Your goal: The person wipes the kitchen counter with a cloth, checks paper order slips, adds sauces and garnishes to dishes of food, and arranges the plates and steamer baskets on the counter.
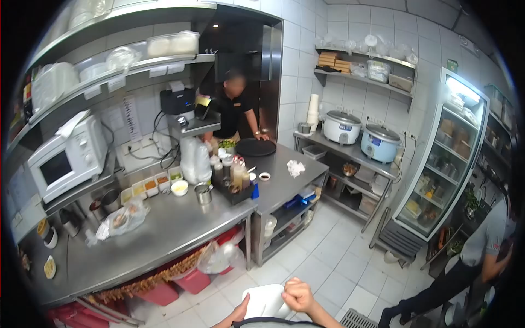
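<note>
A smooth white object point(263, 299), perhaps a bowl or tub, is held low in front of my body at the bottom edge of the view. My left hand point(239, 312) grips its left side, with the thumb up along it and the other fingers hidden. At its right side my right hand point(298, 295) is curled into a fist, touching or just over the rim. Whatever the fist holds, if anything, is hidden. The inside of the white object cannot be made out.
Left stands a steel counter point(164, 224) with a microwave point(68, 156), a bagged item point(123, 220) and sauce bottles point(238, 174). A person point(232, 109) leans at a black round tray point(256, 146). Rice cookers point(342, 128) and a glass-door fridge point(443, 158) stand right; another person point(481, 246) works there.
</note>
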Available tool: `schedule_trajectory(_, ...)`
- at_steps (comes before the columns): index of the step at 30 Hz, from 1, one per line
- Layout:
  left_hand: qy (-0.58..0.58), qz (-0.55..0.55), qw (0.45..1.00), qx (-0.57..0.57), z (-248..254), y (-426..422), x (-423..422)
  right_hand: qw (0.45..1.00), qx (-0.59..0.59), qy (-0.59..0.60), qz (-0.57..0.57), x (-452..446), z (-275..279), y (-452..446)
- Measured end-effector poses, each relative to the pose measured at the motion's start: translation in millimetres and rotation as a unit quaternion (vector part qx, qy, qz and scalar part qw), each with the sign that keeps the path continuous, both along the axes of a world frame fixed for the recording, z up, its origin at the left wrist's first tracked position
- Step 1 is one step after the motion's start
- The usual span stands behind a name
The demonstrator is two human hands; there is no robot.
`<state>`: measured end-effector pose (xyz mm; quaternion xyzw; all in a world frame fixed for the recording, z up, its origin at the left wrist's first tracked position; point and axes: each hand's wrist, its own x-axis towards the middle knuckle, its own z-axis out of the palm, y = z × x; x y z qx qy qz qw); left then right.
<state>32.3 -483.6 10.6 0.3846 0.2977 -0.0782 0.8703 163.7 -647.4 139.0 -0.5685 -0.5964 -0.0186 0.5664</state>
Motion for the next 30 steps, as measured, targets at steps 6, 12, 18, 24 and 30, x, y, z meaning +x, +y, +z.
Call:
schedule_trajectory(6,-0.058,-0.133,0.987,-0.074,8,21,176,0.996,0.014,-0.072,-0.045,128,4,14)
schedule_trajectory(12,-0.034,-0.193,0.979,-0.053,-25,40,299,0.999,0.037,0.015,-0.011,266,-40,22)
schedule_trajectory(18,-0.035,-0.018,0.993,0.107,-44,67,393,0.977,-0.195,0.08,-0.015,408,-55,50)
schedule_trajectory(24,-0.028,0.123,0.983,0.131,-30,99,457,0.689,-0.458,0.552,0.106,506,-58,107)
schedule_trajectory(30,-0.071,0.115,0.966,0.22,-56,156,543,0.813,-0.412,0.363,0.193,620,-186,180)
